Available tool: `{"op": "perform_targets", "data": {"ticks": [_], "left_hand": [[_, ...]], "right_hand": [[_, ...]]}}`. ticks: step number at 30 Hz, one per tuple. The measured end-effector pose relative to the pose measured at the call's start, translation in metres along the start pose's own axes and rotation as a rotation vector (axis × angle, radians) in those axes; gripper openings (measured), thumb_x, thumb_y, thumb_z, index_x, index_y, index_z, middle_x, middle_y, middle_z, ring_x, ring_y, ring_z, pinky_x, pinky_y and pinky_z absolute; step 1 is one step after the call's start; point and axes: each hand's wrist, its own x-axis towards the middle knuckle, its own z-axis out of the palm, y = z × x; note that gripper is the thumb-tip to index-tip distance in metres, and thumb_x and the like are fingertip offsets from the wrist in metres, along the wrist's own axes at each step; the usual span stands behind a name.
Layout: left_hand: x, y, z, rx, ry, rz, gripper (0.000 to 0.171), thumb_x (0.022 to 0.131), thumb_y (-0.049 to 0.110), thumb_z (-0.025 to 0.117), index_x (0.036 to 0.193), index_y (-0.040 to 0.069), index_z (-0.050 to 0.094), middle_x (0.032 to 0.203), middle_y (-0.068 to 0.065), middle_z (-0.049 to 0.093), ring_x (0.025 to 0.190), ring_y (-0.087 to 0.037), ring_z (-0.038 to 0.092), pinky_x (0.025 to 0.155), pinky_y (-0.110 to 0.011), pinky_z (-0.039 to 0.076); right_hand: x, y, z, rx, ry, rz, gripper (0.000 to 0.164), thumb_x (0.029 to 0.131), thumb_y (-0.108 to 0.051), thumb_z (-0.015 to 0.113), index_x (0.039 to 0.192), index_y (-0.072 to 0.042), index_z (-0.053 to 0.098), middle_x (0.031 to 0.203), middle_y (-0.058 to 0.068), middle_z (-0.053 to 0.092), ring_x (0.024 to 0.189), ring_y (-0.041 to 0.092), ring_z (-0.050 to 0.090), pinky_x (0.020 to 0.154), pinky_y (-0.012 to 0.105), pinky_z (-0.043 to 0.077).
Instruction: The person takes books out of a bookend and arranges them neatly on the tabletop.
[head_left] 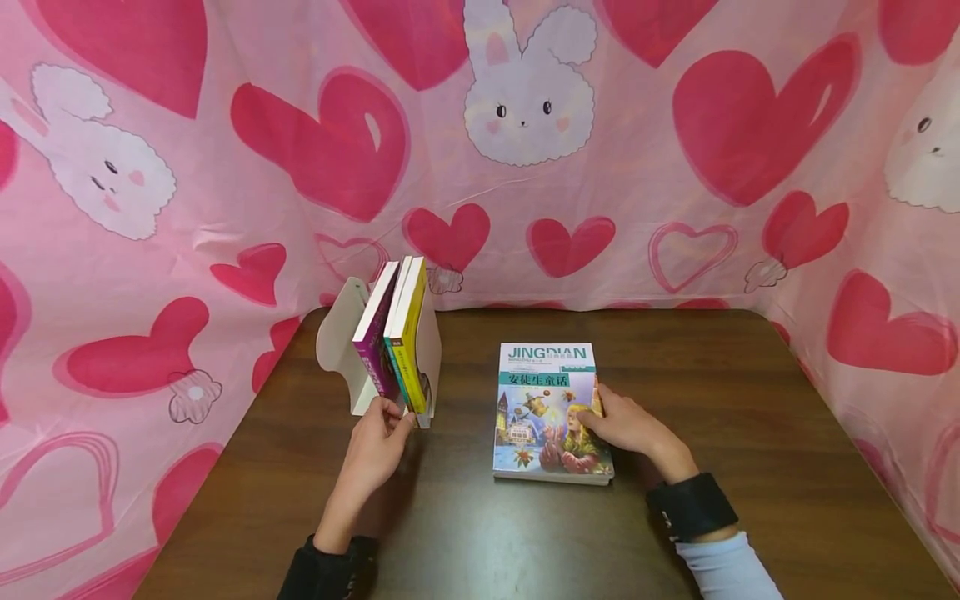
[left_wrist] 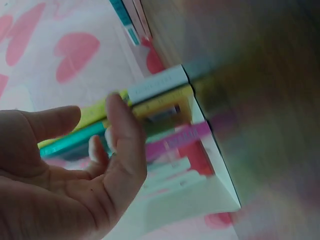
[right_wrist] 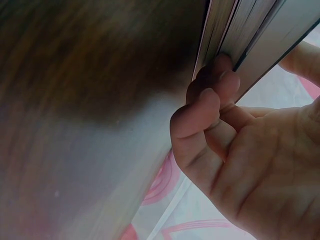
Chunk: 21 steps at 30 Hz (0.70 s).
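A white book stand (head_left: pixel 342 337) at the left of the table holds a purple-spined book (head_left: pixel 370 354) and, right of it, books with teal and yellow spines (head_left: pixel 408 350). My left hand (head_left: pixel 378 446) is at the lower front of these spines, its thumb and fingers bent and apart; in the left wrist view the hand (left_wrist: pixel 95 165) partly covers the spines, and firm contact is unclear. Right of the stand lies a stack of books (head_left: pixel 543 417), an illustrated cover on top. My right hand (head_left: pixel 630 425) holds its right side, thumb over the cover, fingers (right_wrist: pixel 197 117) curled against the page edges.
The brown wooden table (head_left: pixel 465 533) carries both the stand and the stack. Pink cloth (head_left: pixel 630 167) with hearts and rabbits hangs around its back and sides. A black band (head_left: pixel 692 507) circles the right wrist, with another on the left.
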Motion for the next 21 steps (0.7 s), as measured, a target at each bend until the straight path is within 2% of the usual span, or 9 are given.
{"op": "perform_targets", "data": {"ticks": [5,8,11,14,19,21], "left_hand": [[0.004,-0.007,-0.01,0.056,0.012,-0.077,0.037,0.102,0.025,0.066,0.12,-0.002,0.048,0.097,-0.018,0.063,0.076,-0.027,0.058,0.064,-0.038,0.051],[0.008,-0.009,-0.013,0.06,0.045,-0.091,0.046,0.102,0.027,0.066,0.129,-0.003,0.044,0.106,-0.022,0.061,0.085,-0.033,0.061,0.068,-0.043,0.055],[0.014,-0.01,-0.014,0.01,0.1,-0.055,0.055,0.102,0.026,0.066,0.141,-0.004,0.041,0.123,-0.029,0.059,0.099,-0.042,0.067,0.079,-0.054,0.062],[0.022,-0.012,-0.014,-0.047,0.153,-0.007,0.059,0.103,0.024,0.065,0.149,-0.003,0.04,0.139,-0.032,0.056,0.114,-0.048,0.067,0.091,-0.062,0.06],[0.033,-0.013,-0.014,-0.106,0.132,0.024,0.059,0.104,0.021,0.062,0.153,0.001,0.038,0.149,-0.032,0.053,0.128,-0.05,0.06,0.102,-0.064,0.054],[0.037,-0.013,-0.014,-0.124,0.118,0.03,0.058,0.104,0.019,0.061,0.154,0.001,0.037,0.15,-0.032,0.051,0.131,-0.051,0.057,0.104,-0.065,0.052]], "right_hand": [[0.0,0.001,0.0,0.013,-0.012,0.005,0.076,0.103,-0.037,0.063,0.153,0.01,0.031,0.135,0.031,0.061,0.113,0.038,0.062,0.105,0.068,0.049],[-0.001,0.001,0.001,0.01,-0.009,0.001,0.079,0.103,-0.039,0.063,0.154,0.011,0.029,0.137,0.032,0.059,0.116,0.04,0.061,0.105,0.068,0.048],[-0.001,0.001,0.001,0.005,-0.009,-0.007,0.081,0.103,-0.039,0.063,0.154,0.013,0.028,0.138,0.033,0.058,0.118,0.041,0.06,0.105,0.069,0.047],[-0.001,0.001,0.002,0.003,-0.006,-0.002,0.08,0.103,-0.04,0.063,0.153,0.013,0.029,0.135,0.032,0.059,0.116,0.04,0.061,0.104,0.068,0.048],[0.0,0.003,0.002,0.015,-0.006,0.011,0.078,0.103,-0.04,0.063,0.153,0.01,0.03,0.13,0.028,0.062,0.111,0.037,0.061,0.102,0.066,0.05],[0.0,0.003,0.002,0.026,-0.007,0.015,0.078,0.103,-0.041,0.063,0.154,0.009,0.029,0.133,0.028,0.061,0.113,0.038,0.061,0.105,0.067,0.048]]}}
